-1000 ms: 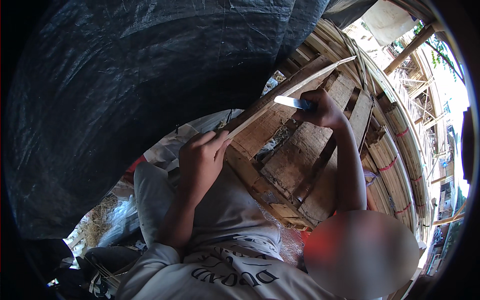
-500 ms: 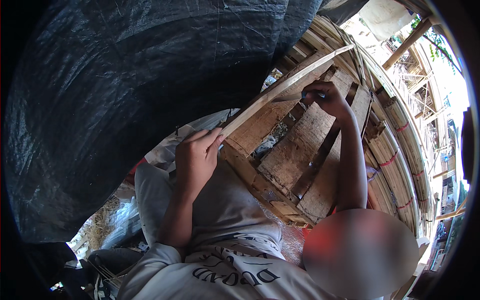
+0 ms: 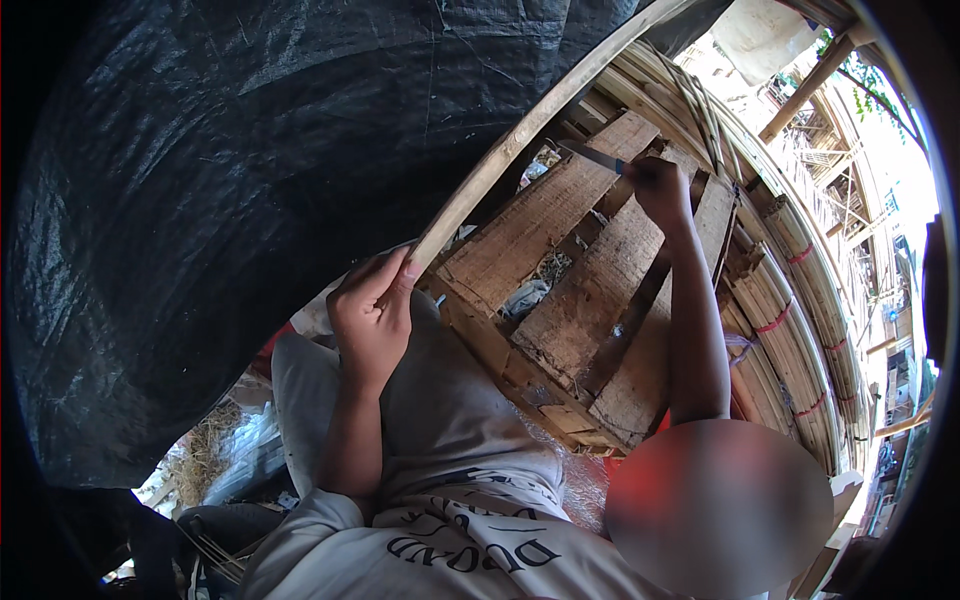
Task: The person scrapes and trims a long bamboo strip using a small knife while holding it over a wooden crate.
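Note:
My left hand (image 3: 368, 312) is closed on the near end of a long, pale bamboo strip (image 3: 512, 143). From there the strip slants up and right, past the dark tarp, toward the top edge of the view. In my right hand (image 3: 662, 193) is a knife (image 3: 594, 155), gripped by its dark handle. Its blade points left, above the boards of a wooden pallet (image 3: 574, 318) and to the right of the strip, apart from it.
A black tarp (image 3: 270, 190) hangs over the upper left. Bundles of slats (image 3: 775, 310), bound with red ties, lie along the pallet's right side. Scraps (image 3: 527, 298) show between the boards. A blurred oval covers part of the lower right.
The bamboo strip has swung up and its far end has moved beyond the top edge. My left hand has shifted slightly left. The knife has come up, its blade now plainly visible.

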`<state>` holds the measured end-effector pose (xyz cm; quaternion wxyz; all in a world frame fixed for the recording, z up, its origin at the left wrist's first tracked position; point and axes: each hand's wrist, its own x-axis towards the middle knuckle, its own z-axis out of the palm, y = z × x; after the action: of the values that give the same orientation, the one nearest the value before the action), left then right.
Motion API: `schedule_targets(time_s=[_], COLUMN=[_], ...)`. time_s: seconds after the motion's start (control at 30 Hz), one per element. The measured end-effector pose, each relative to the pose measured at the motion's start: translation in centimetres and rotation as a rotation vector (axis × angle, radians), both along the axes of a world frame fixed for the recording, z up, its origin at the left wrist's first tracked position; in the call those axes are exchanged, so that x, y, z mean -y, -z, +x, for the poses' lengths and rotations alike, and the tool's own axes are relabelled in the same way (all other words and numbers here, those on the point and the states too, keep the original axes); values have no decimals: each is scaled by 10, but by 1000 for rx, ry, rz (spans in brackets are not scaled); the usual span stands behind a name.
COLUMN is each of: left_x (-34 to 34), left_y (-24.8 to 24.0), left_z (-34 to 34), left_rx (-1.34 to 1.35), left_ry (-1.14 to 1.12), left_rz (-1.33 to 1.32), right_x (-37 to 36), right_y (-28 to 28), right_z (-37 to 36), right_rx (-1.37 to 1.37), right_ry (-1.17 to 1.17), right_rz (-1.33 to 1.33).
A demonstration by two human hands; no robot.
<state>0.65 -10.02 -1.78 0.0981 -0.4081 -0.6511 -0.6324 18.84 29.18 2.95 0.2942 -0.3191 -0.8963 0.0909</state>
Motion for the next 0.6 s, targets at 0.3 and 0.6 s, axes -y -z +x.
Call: schedule_targets(time_s=[0.3, 0.6], left_x=[2, 0], left_y=[3, 8], left_z=[-2, -1], left_rx=[3, 8], left_ry=[-11, -2], left_rz=[6, -51], right_x=[9, 35], right_y=[-5, -25], right_z=[5, 9], right_rx=[162, 17], right_ry=[-4, -487], right_rz=[-136, -650])
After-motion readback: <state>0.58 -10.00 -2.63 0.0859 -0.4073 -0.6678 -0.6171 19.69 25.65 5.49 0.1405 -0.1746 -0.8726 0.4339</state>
